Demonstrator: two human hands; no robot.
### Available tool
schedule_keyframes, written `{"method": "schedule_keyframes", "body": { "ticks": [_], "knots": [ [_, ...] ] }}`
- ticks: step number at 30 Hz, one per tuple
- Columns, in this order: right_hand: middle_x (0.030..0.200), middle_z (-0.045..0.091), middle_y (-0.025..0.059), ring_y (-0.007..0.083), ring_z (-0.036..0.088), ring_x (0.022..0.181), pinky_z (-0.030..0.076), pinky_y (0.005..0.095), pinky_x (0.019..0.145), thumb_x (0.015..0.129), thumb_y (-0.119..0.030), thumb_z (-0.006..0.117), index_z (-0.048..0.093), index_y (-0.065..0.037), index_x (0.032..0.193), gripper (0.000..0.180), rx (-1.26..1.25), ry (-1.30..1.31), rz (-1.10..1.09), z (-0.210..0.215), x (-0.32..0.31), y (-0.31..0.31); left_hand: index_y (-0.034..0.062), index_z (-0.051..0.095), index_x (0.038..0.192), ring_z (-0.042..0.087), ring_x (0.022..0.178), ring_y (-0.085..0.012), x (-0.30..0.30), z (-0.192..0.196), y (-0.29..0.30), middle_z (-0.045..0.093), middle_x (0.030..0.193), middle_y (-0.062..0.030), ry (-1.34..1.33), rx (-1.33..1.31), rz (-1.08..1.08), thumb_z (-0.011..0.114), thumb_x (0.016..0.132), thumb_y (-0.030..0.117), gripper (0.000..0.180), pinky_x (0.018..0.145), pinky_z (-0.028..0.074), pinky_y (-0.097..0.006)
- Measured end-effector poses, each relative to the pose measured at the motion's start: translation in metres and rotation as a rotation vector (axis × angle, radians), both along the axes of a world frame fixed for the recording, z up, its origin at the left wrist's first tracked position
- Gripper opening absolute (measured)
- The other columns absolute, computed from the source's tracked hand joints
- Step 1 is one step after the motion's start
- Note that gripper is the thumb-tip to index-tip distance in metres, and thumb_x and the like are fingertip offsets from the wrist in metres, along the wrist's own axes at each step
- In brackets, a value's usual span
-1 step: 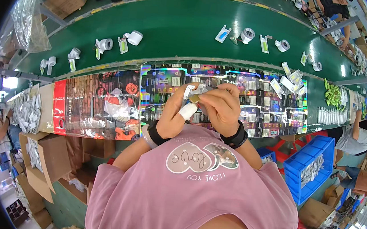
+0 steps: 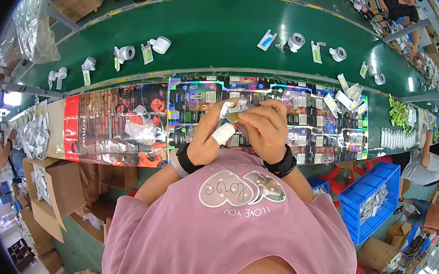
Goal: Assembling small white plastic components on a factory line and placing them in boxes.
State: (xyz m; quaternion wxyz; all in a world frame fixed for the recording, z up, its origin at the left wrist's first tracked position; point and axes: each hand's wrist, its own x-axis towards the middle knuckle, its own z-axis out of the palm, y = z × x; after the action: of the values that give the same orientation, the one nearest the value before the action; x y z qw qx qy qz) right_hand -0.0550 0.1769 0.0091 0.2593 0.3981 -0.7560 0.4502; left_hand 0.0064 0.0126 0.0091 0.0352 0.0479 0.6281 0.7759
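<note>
White part [image 2: 241, 106] held by left hand [image 2: 208, 129] over sheet-covered worktop [image 2: 331, 138], between near and far edges; small olive piece [image 2: 232, 118] pinched by right hand [image 2: 268, 130] just beside it. Hands close together.

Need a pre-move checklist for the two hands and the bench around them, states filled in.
1. Left hand has the white part: ok.
2. Right hand is up at that same part: ok.
3. Right hand's grip is firm: cannot tell, pressure does not show.
4. View of the contact point: not ok, the hands hide much of it.
5. Loose white parts are apart from both hands: ok, they lie near the patterned mat's right end.
6. Blue bin is off the mat: ok, at the person's right.
</note>
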Motion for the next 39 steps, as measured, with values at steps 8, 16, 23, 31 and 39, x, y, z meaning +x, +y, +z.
{"method": "schedule_keyframes", "body": {
  "ticks": [8, 16, 23, 31, 39],
  "knots": [
    [0.084, 0.065, 0.0018, 0.0203, 0.056, 0.076, 0.042, 0.0352, 0.076, 0.065, -0.002, 0.072, 0.067, -0.009, 0.087, 0.024, 0.010, 0.011, 0.027, 0.002, -0.003, -0.002, 0.0027, 0.045, 0.131, 0.053, 0.110, -0.0192, 0.000, 0.005, 0.010, 0.055, 0.120, -0.0104, 0.011, -0.103, 0.104, 0.056, 0.088, 0.010, 0.045, 0.094, 0.040, -0.032],
    [0.082, 0.064, 0.0023, 0.0226, 0.055, 0.077, 0.042, 0.0352, 0.075, 0.063, -0.002, 0.072, 0.067, -0.009, 0.088, 0.026, 0.009, -0.015, 0.014, -0.003, 0.004, -0.005, 0.0032, 0.048, 0.129, 0.056, 0.067, -0.0094, 0.003, 0.002, 0.010, 0.058, 0.102, -0.0068, -0.048, -0.126, 0.127, 0.054, 0.092, 0.014, 0.039, 0.059, 0.047, -0.023],
    [0.080, 0.062, 0.0020, 0.0203, 0.056, 0.073, 0.043, 0.0362, 0.076, 0.065, -0.004, 0.072, 0.066, -0.009, 0.090, 0.027, -0.001, -0.014, 0.051, -0.014, 0.001, -0.010, 0.0018, 0.052, 0.126, 0.047, 0.051, -0.0057, 0.003, -0.011, 0.014, 0.054, 0.074, -0.0014, -0.009, -0.111, 0.202, 0.050, 0.095, 0.016, 0.035, 0.045, 0.040, -0.021],
    [0.086, 0.064, 0.0057, 0.0255, 0.058, 0.077, 0.045, 0.0372, 0.077, 0.076, -0.006, 0.067, 0.063, -0.007, 0.101, 0.026, 0.107, -0.204, 0.002, -0.026, -0.052, -0.021, -0.0019, 0.053, 0.117, 0.053, 0.052, -0.0103, -0.067, -0.027, -0.019, 0.056, 0.072, -0.0045, -0.128, -0.050, 0.227, 0.043, 0.098, 0.023, 0.034, 0.044, 0.045, -0.024],
    [0.103, 0.062, 0.0153, 0.0330, 0.059, 0.094, 0.047, 0.0447, 0.079, 0.079, -0.010, 0.059, 0.055, -0.003, 0.112, 0.035, 0.584, -0.113, -0.294, -0.135, -0.219, -0.010, 0.0088, 0.056, 0.089, 0.057, 0.052, -0.0110, -0.171, -0.091, -0.083, 0.057, 0.067, -0.0007, -0.178, 0.285, 0.367, 0.053, 0.090, 0.039, 0.031, 0.047, 0.052, -0.027]
  ]
}}
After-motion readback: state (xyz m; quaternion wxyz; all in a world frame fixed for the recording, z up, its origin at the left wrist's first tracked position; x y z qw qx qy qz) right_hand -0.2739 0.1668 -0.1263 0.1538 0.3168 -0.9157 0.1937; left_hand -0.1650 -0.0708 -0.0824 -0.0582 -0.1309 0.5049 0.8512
